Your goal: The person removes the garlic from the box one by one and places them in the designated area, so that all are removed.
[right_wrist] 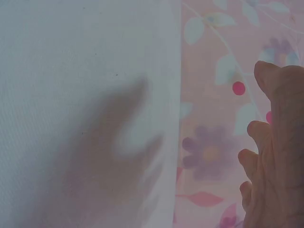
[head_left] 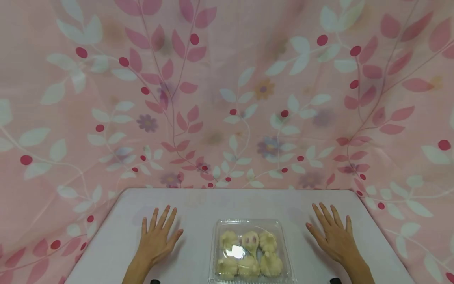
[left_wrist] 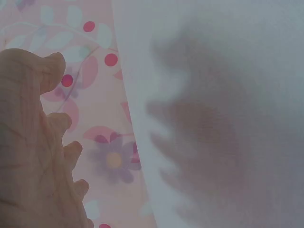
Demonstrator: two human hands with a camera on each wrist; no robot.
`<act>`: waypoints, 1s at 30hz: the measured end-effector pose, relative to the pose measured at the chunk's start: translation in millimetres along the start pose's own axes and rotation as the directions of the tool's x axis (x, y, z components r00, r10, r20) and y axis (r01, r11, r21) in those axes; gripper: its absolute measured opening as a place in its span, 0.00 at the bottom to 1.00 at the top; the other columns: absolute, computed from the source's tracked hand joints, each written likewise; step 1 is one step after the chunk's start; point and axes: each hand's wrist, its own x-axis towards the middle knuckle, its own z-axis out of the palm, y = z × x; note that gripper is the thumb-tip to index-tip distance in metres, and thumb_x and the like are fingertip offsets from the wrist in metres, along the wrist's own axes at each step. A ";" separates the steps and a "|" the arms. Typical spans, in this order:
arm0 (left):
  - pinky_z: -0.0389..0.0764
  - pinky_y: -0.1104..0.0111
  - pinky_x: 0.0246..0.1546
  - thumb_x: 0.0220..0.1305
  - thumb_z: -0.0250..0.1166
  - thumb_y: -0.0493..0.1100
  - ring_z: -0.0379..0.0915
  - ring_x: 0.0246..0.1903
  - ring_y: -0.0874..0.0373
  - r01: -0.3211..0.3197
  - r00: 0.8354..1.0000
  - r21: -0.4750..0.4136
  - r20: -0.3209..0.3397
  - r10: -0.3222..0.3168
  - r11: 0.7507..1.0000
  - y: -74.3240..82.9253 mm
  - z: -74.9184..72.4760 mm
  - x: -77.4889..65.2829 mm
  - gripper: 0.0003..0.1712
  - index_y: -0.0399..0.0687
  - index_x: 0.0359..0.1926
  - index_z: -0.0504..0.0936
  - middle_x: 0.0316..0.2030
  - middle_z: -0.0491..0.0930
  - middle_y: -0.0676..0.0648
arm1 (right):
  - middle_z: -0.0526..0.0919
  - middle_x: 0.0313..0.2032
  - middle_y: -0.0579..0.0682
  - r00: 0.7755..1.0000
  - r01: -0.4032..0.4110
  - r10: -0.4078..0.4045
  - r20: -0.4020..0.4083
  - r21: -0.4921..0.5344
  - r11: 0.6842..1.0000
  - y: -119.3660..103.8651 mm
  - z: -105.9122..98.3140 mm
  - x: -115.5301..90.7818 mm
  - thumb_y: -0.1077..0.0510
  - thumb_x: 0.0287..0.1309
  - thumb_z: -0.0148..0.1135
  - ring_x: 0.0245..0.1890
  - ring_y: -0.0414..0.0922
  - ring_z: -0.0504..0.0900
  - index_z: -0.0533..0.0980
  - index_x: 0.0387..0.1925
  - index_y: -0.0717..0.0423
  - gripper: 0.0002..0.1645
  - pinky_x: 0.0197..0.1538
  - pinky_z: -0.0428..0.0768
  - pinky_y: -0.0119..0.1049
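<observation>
In the head view a clear plastic clamshell box with its lid down lies on the white table. Through the lid show several pale yellow-green, lumpy, rounded pieces in two rows; one at the back has purple marks. To the left of the box my left hand is spread, palm down, with nothing in it. My right hand mirrors it on the other side, fingers apart and bare. Both wrist views show the left palm and right palm raised, with blurred shadows on the tabletop.
A pink cloth with leaves, berries and flowers hangs behind the table and along its sides. The table's back edge runs just beyond the fingertips. Small black objects show by each wrist at the bottom.
</observation>
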 end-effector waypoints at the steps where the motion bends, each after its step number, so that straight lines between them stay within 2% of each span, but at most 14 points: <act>1: 0.36 0.32 0.63 0.70 0.52 0.65 0.37 0.73 0.34 0.000 1.000 -0.001 0.002 0.000 1.000 0.3 0.3 0.2 0.41 0.55 0.77 0.55 0.75 0.51 0.42 | 0.54 0.74 0.59 1.000 -0.001 0.001 0.000 0.000 1.000 0.0 -0.4 -0.3 0.35 0.69 0.49 0.75 0.59 0.37 0.46 0.78 0.41 0.45 0.62 0.20 0.68; 10: 0.40 0.31 0.62 0.68 0.56 0.64 0.39 0.73 0.35 -0.036 0.999 -0.022 -0.029 0.036 0.999 4.7 3.9 0.2 0.41 0.54 0.76 0.58 0.74 0.54 0.42 | 0.56 0.74 0.58 1.000 0.023 -0.023 -0.006 0.018 1.000 -5.2 -2.6 -0.9 0.37 0.68 0.52 0.75 0.59 0.42 0.48 0.78 0.41 0.44 0.64 0.20 0.66; 17: 0.43 0.32 0.62 0.68 0.57 0.64 0.41 0.73 0.35 -0.054 0.998 -0.030 -0.039 0.053 0.998 12.2 0.3 -1.3 0.40 0.54 0.75 0.61 0.73 0.57 0.43 | 0.58 0.73 0.58 0.999 0.049 -0.049 -0.018 0.046 0.998 -12.7 -6.1 -1.5 0.40 0.67 0.56 0.74 0.60 0.46 0.50 0.78 0.42 0.44 0.65 0.23 0.65; 21: 0.45 0.31 0.61 0.67 0.58 0.63 0.44 0.72 0.34 -0.064 0.998 -0.091 -0.031 0.062 0.994 18.3 -3.7 -3.7 0.40 0.53 0.74 0.62 0.72 0.60 0.42 | 0.62 0.71 0.58 0.997 0.067 -0.064 -0.031 0.090 0.994 -16.4 -10.5 -2.4 0.41 0.67 0.57 0.73 0.59 0.49 0.53 0.77 0.43 0.42 0.66 0.27 0.67; 26: 0.43 0.31 0.61 0.68 0.59 0.62 0.42 0.72 0.35 -0.046 0.998 -0.204 0.036 0.055 0.978 27.4 -7.7 -7.2 0.40 0.54 0.75 0.61 0.73 0.57 0.45 | 0.67 0.68 0.58 0.997 0.076 -0.072 -0.035 0.153 0.985 -20.0 -16.1 -3.9 0.41 0.66 0.59 0.70 0.60 0.56 0.59 0.74 0.43 0.40 0.66 0.34 0.70; 30: 0.43 0.32 0.62 0.67 0.61 0.61 0.42 0.73 0.37 -0.046 0.996 -0.258 0.060 0.063 0.965 32.9 -10.1 -9.2 0.40 0.55 0.75 0.61 0.74 0.56 0.46 | 0.70 0.66 0.57 0.997 0.077 -0.073 -0.027 0.194 0.978 -24.6 -20.6 -4.8 0.41 0.65 0.61 0.68 0.59 0.60 0.62 0.72 0.44 0.38 0.64 0.41 0.73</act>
